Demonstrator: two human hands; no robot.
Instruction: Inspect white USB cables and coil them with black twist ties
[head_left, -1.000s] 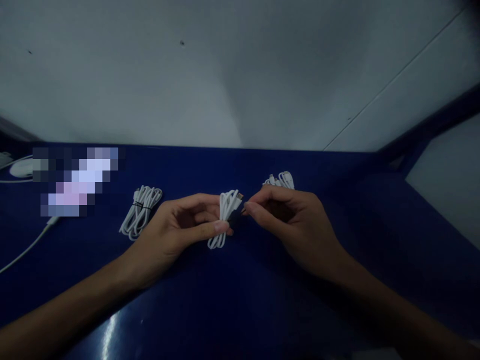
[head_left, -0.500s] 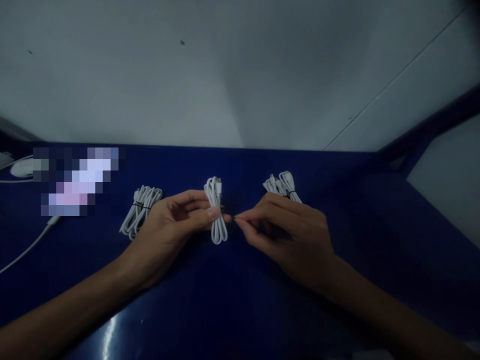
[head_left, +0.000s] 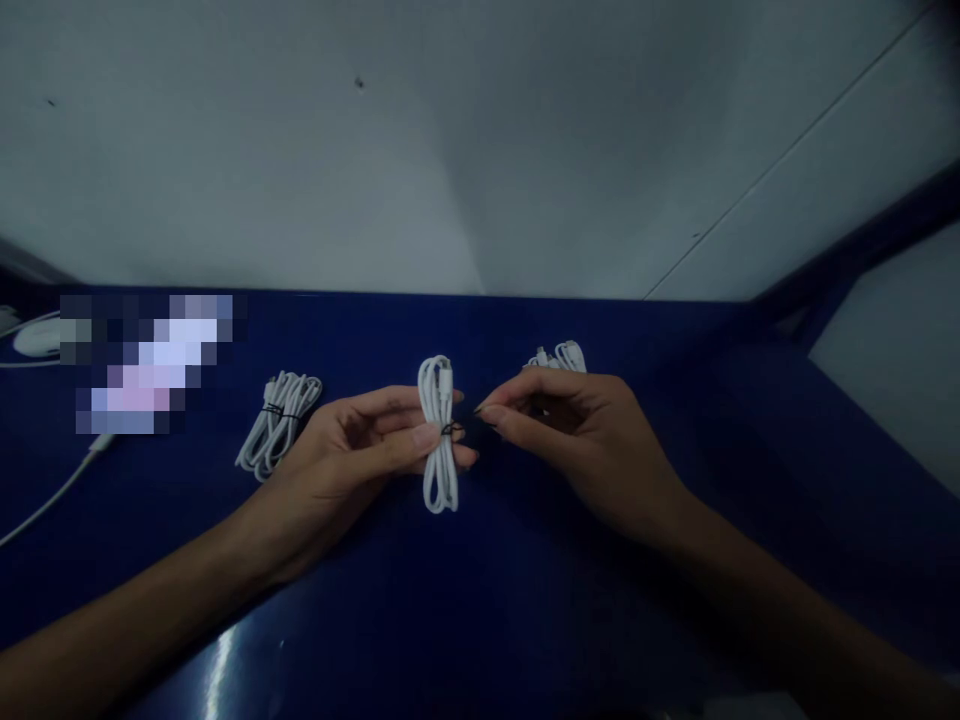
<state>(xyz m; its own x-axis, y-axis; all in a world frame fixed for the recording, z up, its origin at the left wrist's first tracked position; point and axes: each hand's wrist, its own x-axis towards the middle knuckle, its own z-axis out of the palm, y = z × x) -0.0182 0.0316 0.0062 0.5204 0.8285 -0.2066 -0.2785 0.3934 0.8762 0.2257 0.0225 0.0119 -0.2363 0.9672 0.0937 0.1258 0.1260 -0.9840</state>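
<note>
My left hand [head_left: 375, 445] is closed on a coiled white charging cable [head_left: 439, 485], thumb in front and fingers behind, the coil held upright with its plug near the top. Round the coil's middle runs a thin black twist tie [head_left: 452, 429]. To the right of it, my right hand [head_left: 577, 430] pinches thumb and forefinger together on what looks like the dark end of the tie; the stretch between is hard to make out.
Left of my left hand lies a bundle of white cables [head_left: 277, 420] bound in black. More white cables [head_left: 570, 355] lie partly hidden behind my right hand. A pixelated bright object [head_left: 161, 360] with a white cord [head_left: 56, 505] is at the far left of the blue table [head_left: 420, 610].
The coil in my left hand now sits slightly lower and to the right, its black tie showing in front. My right hand has risen a little, covering more of the cables behind it.
</note>
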